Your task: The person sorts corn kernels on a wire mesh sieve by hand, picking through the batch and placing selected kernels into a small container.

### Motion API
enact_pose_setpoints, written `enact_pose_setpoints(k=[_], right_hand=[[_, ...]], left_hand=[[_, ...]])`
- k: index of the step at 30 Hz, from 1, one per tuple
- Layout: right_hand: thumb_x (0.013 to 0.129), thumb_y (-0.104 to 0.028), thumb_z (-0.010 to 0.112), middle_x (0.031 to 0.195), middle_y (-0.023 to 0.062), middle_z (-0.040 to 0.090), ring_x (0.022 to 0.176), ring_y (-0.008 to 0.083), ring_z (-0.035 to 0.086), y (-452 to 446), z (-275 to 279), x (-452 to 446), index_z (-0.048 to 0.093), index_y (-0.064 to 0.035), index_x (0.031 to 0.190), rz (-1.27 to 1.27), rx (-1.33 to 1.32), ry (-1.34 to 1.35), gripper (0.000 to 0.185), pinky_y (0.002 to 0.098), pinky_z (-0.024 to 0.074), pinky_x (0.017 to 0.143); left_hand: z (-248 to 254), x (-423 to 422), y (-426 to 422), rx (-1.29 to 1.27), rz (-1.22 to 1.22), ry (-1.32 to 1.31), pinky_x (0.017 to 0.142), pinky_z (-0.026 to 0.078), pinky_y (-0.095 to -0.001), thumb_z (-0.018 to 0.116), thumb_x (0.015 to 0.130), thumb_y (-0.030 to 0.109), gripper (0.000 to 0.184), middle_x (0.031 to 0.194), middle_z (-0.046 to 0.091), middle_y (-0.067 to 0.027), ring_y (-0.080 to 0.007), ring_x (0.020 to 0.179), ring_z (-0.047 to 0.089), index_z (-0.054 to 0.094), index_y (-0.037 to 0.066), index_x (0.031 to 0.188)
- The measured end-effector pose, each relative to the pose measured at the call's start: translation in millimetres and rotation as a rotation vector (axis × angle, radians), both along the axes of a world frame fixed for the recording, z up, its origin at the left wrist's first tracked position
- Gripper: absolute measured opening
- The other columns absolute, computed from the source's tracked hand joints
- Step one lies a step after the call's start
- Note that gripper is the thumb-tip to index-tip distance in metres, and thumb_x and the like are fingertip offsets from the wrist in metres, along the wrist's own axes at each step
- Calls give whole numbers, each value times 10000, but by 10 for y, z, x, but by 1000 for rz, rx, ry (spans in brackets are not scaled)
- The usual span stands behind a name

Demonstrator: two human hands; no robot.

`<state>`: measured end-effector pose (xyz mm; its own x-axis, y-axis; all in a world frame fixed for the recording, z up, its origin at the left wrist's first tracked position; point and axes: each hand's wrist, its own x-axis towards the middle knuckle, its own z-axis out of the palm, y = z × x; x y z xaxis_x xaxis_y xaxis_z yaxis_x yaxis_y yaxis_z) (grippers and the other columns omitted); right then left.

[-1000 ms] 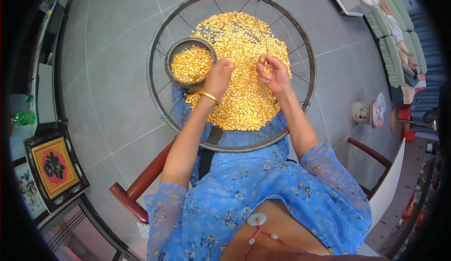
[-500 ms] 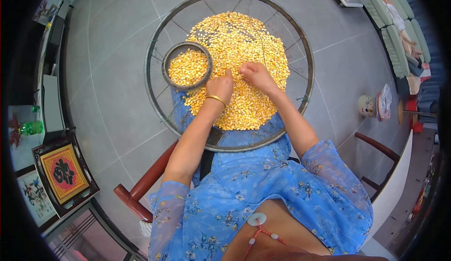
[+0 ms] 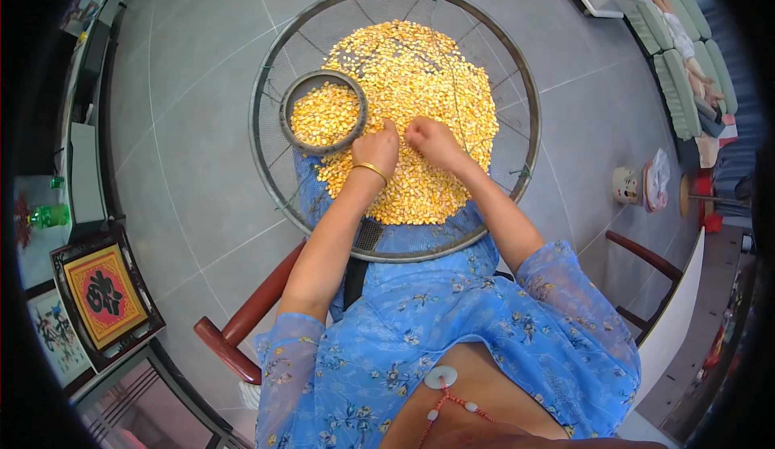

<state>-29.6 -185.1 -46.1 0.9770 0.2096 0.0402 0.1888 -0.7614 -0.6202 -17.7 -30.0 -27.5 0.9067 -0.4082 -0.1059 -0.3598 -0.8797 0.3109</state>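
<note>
A big round mesh sieve (image 3: 420,255) lies across my lap, spread with loose yellow corn kernels (image 3: 420,190). Inside it at the left stands a dark round bowl (image 3: 363,128), partly filled with kernels. My left hand (image 3: 376,148), with a gold bangle at the wrist, is closed over the kernels beside the bowl's lower right rim. Just to its right, my right hand (image 3: 432,141) is curled with the fingers pressed together. Whatever is in either hand is too small or hidden to make out. A small gap separates the two hands.
A red-brown wooden chair arm (image 3: 250,312) is at my left. Grey tiled floor (image 3: 202,166) surrounds the sieve. A person's legs (image 3: 694,69) rest on a green sofa (image 3: 674,90) at the far right. A white patterned container (image 3: 626,184) stands on the right.
My right hand has shifted slightly left and down, nearer to my left hand. My left hand stays almost where it was, beside the bowl.
</note>
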Motion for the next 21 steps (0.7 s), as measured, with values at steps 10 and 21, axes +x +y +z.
enact_pose_setpoints(k=[10, 21], right_hand=[[958, -300, 425, 553, -13, 429, 411, 65, 344, -328, 314, 143, 489, -94, 738, -132, 1404, 595, 308, 213, 265, 366], [830, -214, 563, 757, 205, 628, 730, 356, 623, 125, 127, -12, 532, -32, 883, -52, -246, 167, 192, 456, 475, 644]], left_hand=[[66, 124, 26, -1274, 158, 580, 377, 339, -263, 497, 908, 200, 134, 587, 500, -36, -126, 437, 440, 466, 70, 890], [382, 146, 310, -2017, 278, 1200, 388, 294, -200, 374, 964, 261, 233, 638, 416, -27, -93, 495, 358, 463, 78, 850]])
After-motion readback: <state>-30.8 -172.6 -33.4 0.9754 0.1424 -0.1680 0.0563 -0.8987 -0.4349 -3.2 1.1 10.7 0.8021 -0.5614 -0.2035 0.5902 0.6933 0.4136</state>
